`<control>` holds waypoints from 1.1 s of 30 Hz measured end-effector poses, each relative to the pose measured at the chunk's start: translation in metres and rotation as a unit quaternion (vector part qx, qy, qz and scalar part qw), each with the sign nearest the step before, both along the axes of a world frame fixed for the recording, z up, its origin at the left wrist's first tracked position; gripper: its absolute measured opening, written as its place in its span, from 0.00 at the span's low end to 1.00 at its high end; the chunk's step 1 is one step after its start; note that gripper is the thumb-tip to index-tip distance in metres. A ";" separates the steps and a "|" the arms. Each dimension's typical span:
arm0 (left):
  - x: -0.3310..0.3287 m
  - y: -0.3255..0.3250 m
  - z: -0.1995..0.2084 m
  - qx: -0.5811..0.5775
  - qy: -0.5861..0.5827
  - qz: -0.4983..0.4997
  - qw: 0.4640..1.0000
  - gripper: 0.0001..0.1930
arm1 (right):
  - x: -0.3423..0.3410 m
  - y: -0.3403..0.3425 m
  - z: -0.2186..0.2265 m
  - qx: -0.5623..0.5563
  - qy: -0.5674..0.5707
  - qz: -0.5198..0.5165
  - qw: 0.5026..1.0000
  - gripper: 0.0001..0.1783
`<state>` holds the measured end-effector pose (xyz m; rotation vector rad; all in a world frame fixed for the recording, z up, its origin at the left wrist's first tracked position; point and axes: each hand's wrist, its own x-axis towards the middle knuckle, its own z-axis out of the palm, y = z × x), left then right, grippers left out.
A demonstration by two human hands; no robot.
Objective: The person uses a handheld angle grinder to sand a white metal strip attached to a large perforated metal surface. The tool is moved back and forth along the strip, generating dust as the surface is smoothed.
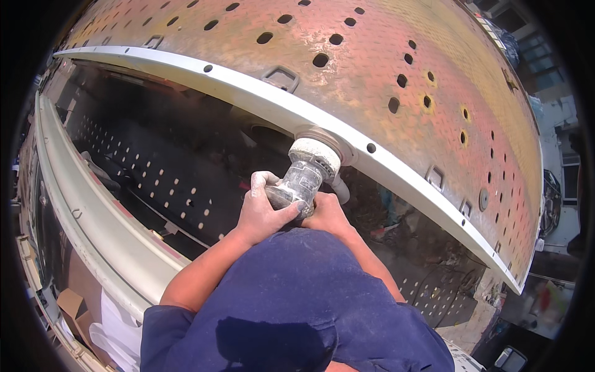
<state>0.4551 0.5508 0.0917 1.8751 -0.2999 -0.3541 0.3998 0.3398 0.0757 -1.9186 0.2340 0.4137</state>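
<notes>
A dust-covered power sander (pixel 305 180) with a round white head is pressed against the white-faced edge rail (pixel 248 84) of a large metal deck (pixel 365 118). My left hand (pixel 265 208) wraps round the left side of its dark body, thumb laid across the back end. Behind and to the right, my right hand (pixel 328 214) closes on the rear of the sander, its fingers partly hidden. The sanding disc is mostly out of sight between head and rail. White dust coats my left fingers.
The tread-patterned deck, worn red and yellow, has many round holes and several metal loops (pixel 282 79). Below the rail lies a dark gap with a perforated panel (pixel 164 180). A long pale beam (pixel 105 229) curves along the left, near a cardboard box (pixel 77 313).
</notes>
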 end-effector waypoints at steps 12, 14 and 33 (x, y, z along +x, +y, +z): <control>0.001 -0.001 -0.003 0.003 0.012 0.002 1.000 0.39 | 0.001 -0.004 -0.002 -0.011 0.010 0.013 1.000 0.27; -0.001 -0.003 -0.010 0.000 0.029 0.008 1.000 0.39 | 0.001 -0.010 -0.015 -0.010 0.006 0.032 0.999 0.26; -0.035 -0.041 -0.023 -0.045 0.039 -0.038 0.997 0.40 | -0.038 -0.043 0.001 0.003 0.037 -0.023 0.999 0.27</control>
